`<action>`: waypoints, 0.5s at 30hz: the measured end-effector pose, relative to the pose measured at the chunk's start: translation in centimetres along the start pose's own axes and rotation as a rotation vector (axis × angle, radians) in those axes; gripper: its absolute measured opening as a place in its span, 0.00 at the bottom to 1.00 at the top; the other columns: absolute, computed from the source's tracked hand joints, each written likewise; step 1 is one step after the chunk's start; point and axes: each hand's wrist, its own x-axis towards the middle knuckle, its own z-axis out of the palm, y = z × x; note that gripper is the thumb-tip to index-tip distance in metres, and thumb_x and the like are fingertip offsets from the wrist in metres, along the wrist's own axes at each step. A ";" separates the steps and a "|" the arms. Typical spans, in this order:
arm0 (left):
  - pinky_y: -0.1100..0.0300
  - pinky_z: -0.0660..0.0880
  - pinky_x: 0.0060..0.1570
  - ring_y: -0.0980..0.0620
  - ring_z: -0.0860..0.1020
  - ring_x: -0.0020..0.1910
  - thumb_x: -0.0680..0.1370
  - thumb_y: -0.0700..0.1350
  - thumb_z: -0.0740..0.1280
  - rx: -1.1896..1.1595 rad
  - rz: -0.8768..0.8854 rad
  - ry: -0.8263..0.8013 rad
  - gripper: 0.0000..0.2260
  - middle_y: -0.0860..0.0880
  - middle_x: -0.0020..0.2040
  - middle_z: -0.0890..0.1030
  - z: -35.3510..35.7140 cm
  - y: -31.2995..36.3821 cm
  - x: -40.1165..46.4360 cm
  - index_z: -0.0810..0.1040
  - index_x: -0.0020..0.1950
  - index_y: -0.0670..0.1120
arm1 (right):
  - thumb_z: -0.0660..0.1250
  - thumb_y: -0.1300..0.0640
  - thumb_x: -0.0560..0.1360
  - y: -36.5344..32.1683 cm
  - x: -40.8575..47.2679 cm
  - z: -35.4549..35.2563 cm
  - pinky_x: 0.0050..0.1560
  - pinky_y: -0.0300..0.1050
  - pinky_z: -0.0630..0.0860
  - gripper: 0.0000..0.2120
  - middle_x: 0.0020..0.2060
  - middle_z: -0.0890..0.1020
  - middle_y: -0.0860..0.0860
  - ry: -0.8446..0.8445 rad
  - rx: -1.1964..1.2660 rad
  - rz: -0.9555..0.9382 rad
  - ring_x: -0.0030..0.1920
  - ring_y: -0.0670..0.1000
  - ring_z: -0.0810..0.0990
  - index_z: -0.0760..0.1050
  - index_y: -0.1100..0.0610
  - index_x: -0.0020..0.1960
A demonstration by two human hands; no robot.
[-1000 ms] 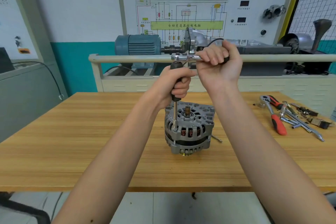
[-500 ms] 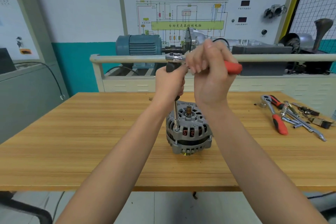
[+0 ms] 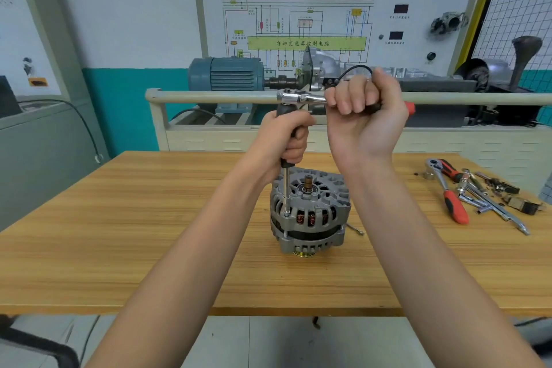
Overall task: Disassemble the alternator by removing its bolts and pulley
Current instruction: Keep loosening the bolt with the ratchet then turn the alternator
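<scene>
The left hand (image 3: pixel 286 140) is gripping the upright extension (image 3: pixel 286 188) directly above the alternator (image 3: pixel 310 212) bolt, while the right hand (image 3: pixel 364 110) is clenching the ratchet handle (image 3: pixel 301 98) lying crosswise.

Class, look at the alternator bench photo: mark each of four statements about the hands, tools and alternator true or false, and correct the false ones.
1. The right hand grips the ratchet handle. True.
2. The left hand rests flat on the table. False: it grips the black extension above the alternator.
3. The alternator lies on its side. False: it stands upright, shaft up.
4. A second ratchet lies on the table at right. True.
</scene>
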 end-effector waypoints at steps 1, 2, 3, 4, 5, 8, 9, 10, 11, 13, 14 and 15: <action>0.67 0.53 0.21 0.55 0.54 0.17 0.76 0.36 0.61 0.000 0.012 0.065 0.22 0.53 0.19 0.58 0.2 0.0 0.0 0.63 0.23 0.48 | 0.54 0.63 0.79 0.3 -0.5 0.2 0.31 0.43 0.66 0.23 0.21 0.64 0.50 -0.065 -0.091 -0.063 0.24 0.49 0.63 0.63 0.56 0.26; 0.67 0.53 0.21 0.55 0.54 0.18 0.76 0.36 0.61 -0.001 0.023 0.133 0.21 0.53 0.19 0.59 0.5 -0.1 0.0 0.63 0.24 0.48 | 0.55 0.64 0.78 0.7 -1.0 0.4 0.32 0.44 0.66 0.21 0.22 0.65 0.50 -0.130 -0.184 -0.144 0.25 0.50 0.64 0.64 0.56 0.27; 0.67 0.53 0.21 0.55 0.54 0.18 0.76 0.35 0.62 0.003 0.033 0.196 0.19 0.53 0.20 0.59 0.8 -0.1 0.1 0.62 0.27 0.47 | 0.57 0.65 0.77 1.1 -1.4 0.6 0.32 0.46 0.66 0.18 0.23 0.66 0.51 -0.188 -0.292 -0.244 0.25 0.51 0.65 0.64 0.55 0.28; 0.67 0.54 0.21 0.55 0.55 0.19 0.76 0.35 0.62 0.017 0.040 0.249 0.18 0.53 0.21 0.60 1.2 -0.2 0.2 0.62 0.29 0.47 | 0.58 0.65 0.75 1.4 -1.8 0.6 0.32 0.47 0.66 0.17 0.23 0.66 0.51 -0.236 -0.417 -0.362 0.26 0.51 0.65 0.65 0.54 0.29; 0.67 0.54 0.21 0.55 0.56 0.19 0.76 0.36 0.62 0.042 0.045 0.289 0.17 0.53 0.21 0.60 1.5 -0.3 0.2 0.61 0.30 0.47 | 0.59 0.65 0.75 1.7 -2.1 0.5 0.32 0.48 0.65 0.16 0.25 0.67 0.50 -0.278 -0.544 -0.471 0.27 0.52 0.65 0.65 0.55 0.29; 0.68 0.55 0.20 0.56 0.57 0.18 0.76 0.37 0.63 0.088 0.060 0.326 0.17 0.55 0.20 0.61 1.8 -0.5 0.4 0.62 0.31 0.48 | 0.60 0.64 0.74 2.1 -2.6 0.5 0.31 0.49 0.62 0.15 0.26 0.68 0.49 -0.332 -0.700 -0.581 0.27 0.54 0.65 0.67 0.56 0.29; 0.67 0.55 0.21 0.56 0.57 0.18 0.76 0.36 0.64 0.069 0.064 0.307 0.17 0.54 0.20 0.61 1.7 -0.5 0.4 0.62 0.31 0.48 | 0.60 0.66 0.74 1.9 -2.4 0.5 0.31 0.49 0.62 0.16 0.25 0.67 0.49 -0.301 -0.651 -0.545 0.27 0.53 0.64 0.66 0.54 0.29; 0.67 0.55 0.21 0.56 0.56 0.19 0.75 0.35 0.64 0.052 0.067 0.280 0.17 0.54 0.20 0.61 1.6 -0.5 0.4 0.62 0.30 0.48 | 0.59 0.67 0.74 1.6 -2.0 0.6 0.31 0.47 0.62 0.17 0.23 0.66 0.50 -0.262 -0.555 -0.474 0.26 0.51 0.64 0.66 0.53 0.29; 0.67 0.54 0.21 0.56 0.56 0.19 0.75 0.34 0.64 0.042 0.069 0.250 0.17 0.53 0.21 0.61 1.5 -0.4 0.4 0.62 0.30 0.48 | 0.58 0.67 0.74 1.2 -1.5 0.7 0.31 0.46 0.61 0.18 0.22 0.65 0.50 -0.225 -0.434 -0.378 0.25 0.51 0.63 0.66 0.54 0.27; 0.65 0.54 0.22 0.55 0.55 0.20 0.74 0.33 0.64 0.030 0.074 0.178 0.18 0.53 0.21 0.60 0.9 -0.3 0.3 0.62 0.30 0.47 | 0.56 0.65 0.76 0.3 -0.3 0.4 0.30 0.44 0.62 0.21 0.20 0.64 0.50 -0.138 -0.203 -0.168 0.23 0.49 0.62 0.64 0.56 0.24; 0.64 0.54 0.22 0.54 0.56 0.19 0.74 0.33 0.64 0.026 0.076 0.128 0.18 0.52 0.21 0.60 0.5 -0.3 0.3 0.62 0.29 0.47 | 0.55 0.64 0.77 0.0 0.4 0.2 0.29 0.43 0.62 0.23 0.20 0.63 0.50 -0.079 -0.094 -0.067 0.23 0.48 0.60 0.63 0.56 0.23; 0.64 0.55 0.22 0.54 0.57 0.19 0.75 0.33 0.64 0.019 0.080 0.067 0.18 0.51 0.21 0.61 0.1 -0.2 0.2 0.63 0.28 0.46 | 0.54 0.63 0.78 -0.3 1.0 -0.1 0.28 0.42 0.61 0.24 0.19 0.62 0.49 -0.016 0.016 0.027 0.22 0.48 0.59 0.62 0.55 0.23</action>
